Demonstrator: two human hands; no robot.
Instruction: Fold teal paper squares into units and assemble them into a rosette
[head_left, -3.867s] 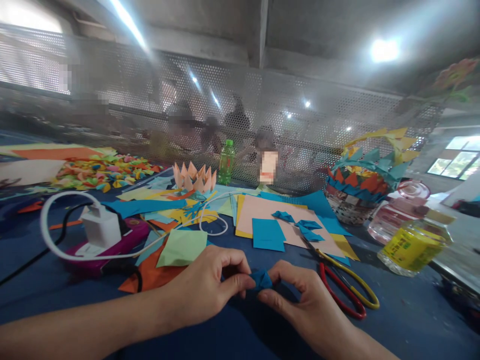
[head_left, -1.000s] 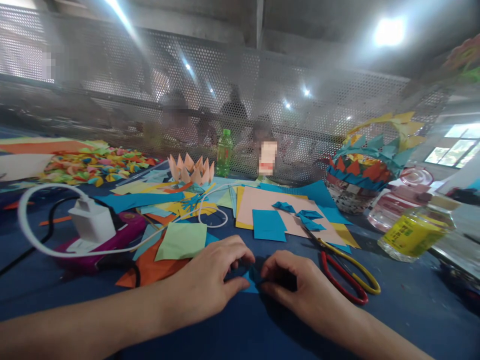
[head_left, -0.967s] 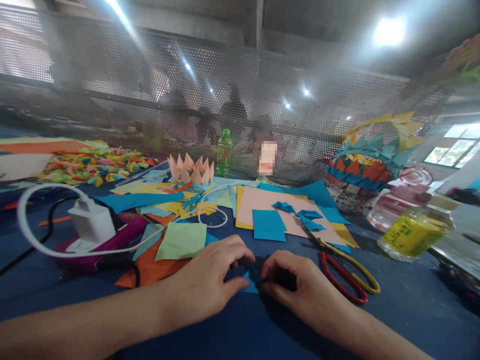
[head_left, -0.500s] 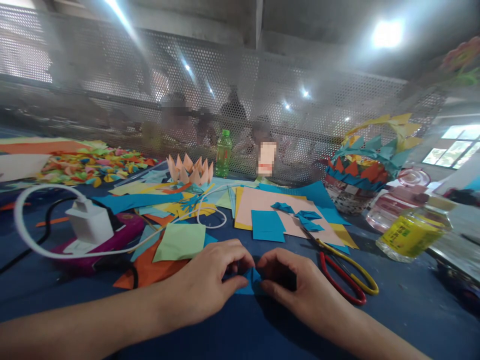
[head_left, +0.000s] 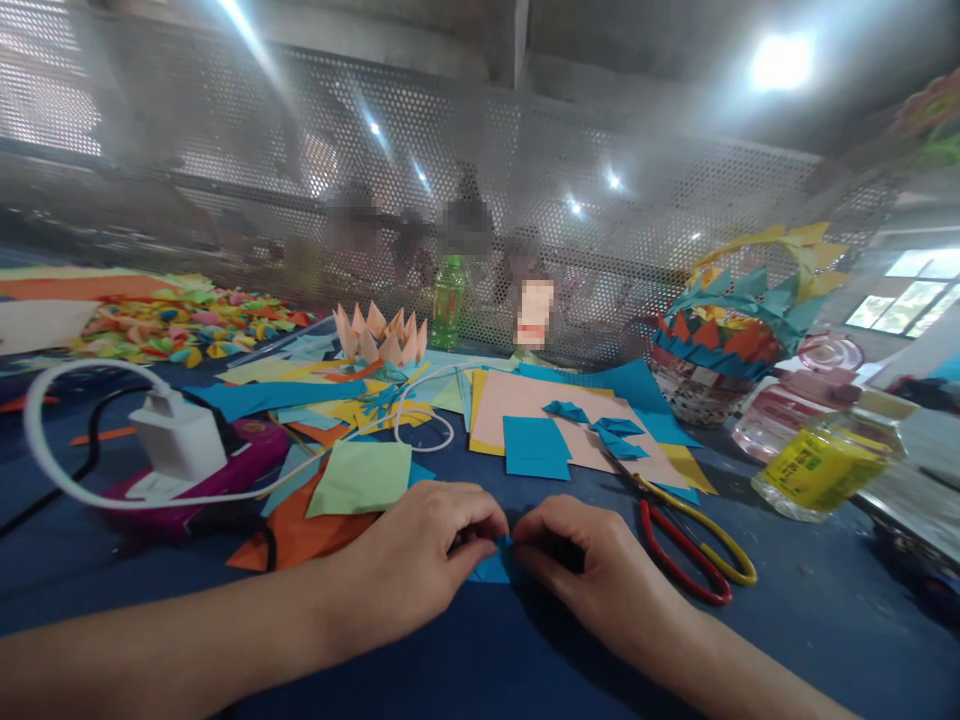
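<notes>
Between my hands, low in the middle of the head view, lies a small piece of blue paper [head_left: 493, 568] with fold lines on it. My left hand [head_left: 450, 535] pinches its left side between thumb and fingers. On the other side my right hand [head_left: 574, 545] has its thumb and fingertips together on the paper's right edge. Much of the sheet is hidden beneath the fingers. Just beyond them are a flat blue paper square [head_left: 536, 447] and two folded blue paper pieces [head_left: 619, 437]. Scissors [head_left: 697, 550] with red and yellow handles rest to the right of my right hand.
A light green paper square [head_left: 360, 478] lies over orange paper, near a purple power strip [head_left: 259, 450] with a white charger [head_left: 176, 437]. Farther off stand a pink paper flower [head_left: 382, 337], a green bottle [head_left: 448, 305], a paper basket [head_left: 701, 375] and a yellow-labelled bottle [head_left: 821, 460].
My right thumb has moved up closer to its fingertips, and my left thumb has drawn nearer its fingers. The blue paper stays between both hands; the surrounding things have not moved.
</notes>
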